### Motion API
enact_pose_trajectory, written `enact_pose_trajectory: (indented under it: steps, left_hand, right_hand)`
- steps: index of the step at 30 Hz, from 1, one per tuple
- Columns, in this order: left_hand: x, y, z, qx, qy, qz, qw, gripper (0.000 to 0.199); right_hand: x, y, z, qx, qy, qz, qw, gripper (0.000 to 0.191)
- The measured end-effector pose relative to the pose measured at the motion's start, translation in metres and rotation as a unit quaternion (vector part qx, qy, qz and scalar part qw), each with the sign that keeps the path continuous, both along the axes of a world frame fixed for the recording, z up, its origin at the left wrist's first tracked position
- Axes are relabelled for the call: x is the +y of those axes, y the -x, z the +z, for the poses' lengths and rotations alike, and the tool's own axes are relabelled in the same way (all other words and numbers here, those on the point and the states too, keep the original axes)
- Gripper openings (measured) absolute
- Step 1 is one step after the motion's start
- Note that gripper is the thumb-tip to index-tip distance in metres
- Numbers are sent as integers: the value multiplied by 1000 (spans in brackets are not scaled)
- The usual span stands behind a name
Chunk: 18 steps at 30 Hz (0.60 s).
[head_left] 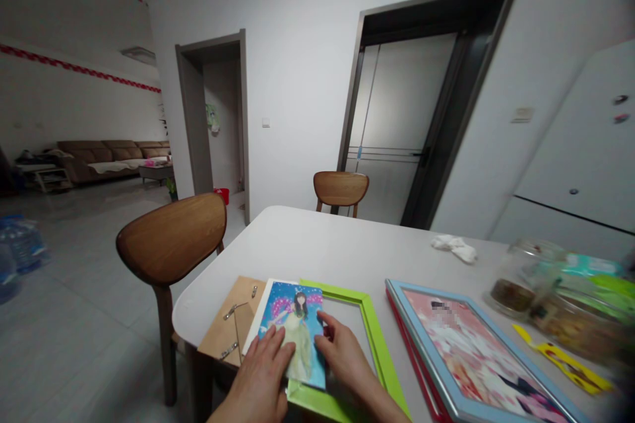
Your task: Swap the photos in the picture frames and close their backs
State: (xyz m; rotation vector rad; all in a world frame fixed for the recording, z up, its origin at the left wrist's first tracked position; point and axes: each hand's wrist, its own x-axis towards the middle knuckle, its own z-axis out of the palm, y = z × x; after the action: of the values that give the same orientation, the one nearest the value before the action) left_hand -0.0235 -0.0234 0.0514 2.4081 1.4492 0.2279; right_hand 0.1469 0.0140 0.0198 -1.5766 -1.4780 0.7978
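A picture card (297, 317) of a long-haired figure in a pale dress on blue lies over the left part of a lime-green frame (380, 337). My left hand (265, 367) rests on the card's lower left, fingers spread flat. At the card's right edge, my right hand (344, 350) has its thumb and index finger pinched on it. Partly under the card, to the left, is a brown backing board (223, 320) with metal clips. Part of a white sheet shows along the card's left edge.
A blue-framed picture (476, 350) lies on a red-edged item at the right of the white table (317, 238). Behind are a crumpled tissue (454, 248), glass jars (518, 281) and a yellow strip (570, 363). Wooden chairs (173, 238) stand left and beyond.
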Motion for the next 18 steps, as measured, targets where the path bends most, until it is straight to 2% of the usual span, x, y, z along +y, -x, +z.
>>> enact_pose_trajectory:
  steps: [2, 5, 8, 12, 15, 18]
  left_hand:
    - [2, 2, -4, 8, -21, 1, 1000, 69]
    - [9, 4, -12, 24, -80, -3, 997, 74]
    - [18, 5, -18, 34, -146, -17, 989, 64]
    - [26, 7, -21, 22, -223, -25, 974, 49]
    - [30, 12, -18, -37, -251, -29, 967, 47]
    - [37, 19, -4, -169, -227, 17, 959, 46]
  right_hand:
    - [3, 4, -1, 91, 17, -3, 996, 50]
    - [3, 6, 0, 232, 40, -11, 972, 53]
    - [0, 7, 5, 325, 53, -4, 944, 56]
    - [-1, 13, 10, 394, 52, 8, 918, 60]
    - [-1, 14, 16, 419, 50, 11, 907, 61]
    - [-4, 9, 25, 418, 30, -17, 908, 56]
